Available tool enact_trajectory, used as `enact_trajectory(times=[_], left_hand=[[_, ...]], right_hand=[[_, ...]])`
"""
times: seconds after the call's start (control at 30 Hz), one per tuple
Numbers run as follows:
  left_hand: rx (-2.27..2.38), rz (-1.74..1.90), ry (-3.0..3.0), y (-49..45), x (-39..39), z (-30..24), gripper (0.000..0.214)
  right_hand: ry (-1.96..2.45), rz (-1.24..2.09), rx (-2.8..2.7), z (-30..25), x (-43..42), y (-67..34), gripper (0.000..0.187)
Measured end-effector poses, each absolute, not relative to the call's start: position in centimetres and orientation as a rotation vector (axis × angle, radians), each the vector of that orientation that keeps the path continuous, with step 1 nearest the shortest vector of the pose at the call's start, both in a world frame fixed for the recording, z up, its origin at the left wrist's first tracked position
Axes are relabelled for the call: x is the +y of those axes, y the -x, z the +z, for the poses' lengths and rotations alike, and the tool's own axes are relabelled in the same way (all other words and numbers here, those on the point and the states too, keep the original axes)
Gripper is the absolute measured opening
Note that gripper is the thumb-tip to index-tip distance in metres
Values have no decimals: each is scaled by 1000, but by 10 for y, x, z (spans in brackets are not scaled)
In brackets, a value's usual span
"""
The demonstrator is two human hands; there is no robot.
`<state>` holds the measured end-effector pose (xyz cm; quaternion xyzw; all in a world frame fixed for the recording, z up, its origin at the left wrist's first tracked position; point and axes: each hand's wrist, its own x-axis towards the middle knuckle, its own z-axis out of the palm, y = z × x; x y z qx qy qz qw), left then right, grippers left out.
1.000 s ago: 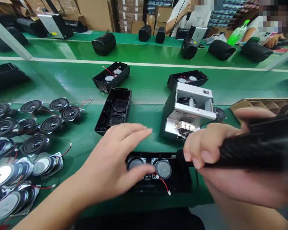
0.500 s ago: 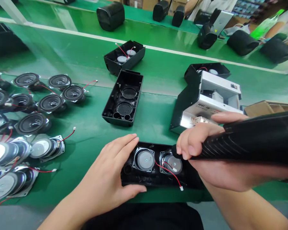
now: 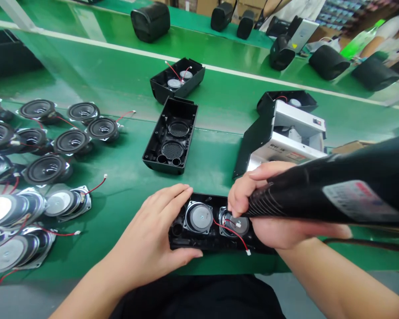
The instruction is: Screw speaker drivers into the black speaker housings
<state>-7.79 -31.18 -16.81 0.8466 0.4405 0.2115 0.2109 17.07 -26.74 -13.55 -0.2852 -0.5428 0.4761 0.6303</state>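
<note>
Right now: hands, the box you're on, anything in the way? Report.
Left hand braced on black box; right hand gripping black tool, tip hidden. Two speakers inside. Red wire across right speaker, possibly in the way.

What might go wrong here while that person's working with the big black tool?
The red wires lie across the speaker nearest the right hand, so the black tool might snag or pinch them.

The tool's tip is hidden behind that hand; a slip could perhaps scratch the speaker.

Only the left hand braces the black case at its left end, so it might twist.
</note>
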Motion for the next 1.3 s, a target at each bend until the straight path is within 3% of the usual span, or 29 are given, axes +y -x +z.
enact_trajectory(times=[0.53,0.8,0.93,1.3], left_hand=[[1255,526,-2508,80,-306,-165,80],[1244,502,-2611,74,-299,-162,82],[1238,495,-2556,72,-299,-169,83],[1229,480,-2493,74,-298,-171,80]], right_hand=[[578,1081,-1245,-132,-268,-177,63],[734,536,-1104,-48,-251,-244,62],[765,509,-1109,-59,-226,-250,69],[797,569,-1117,-83,-230,-242,63]])
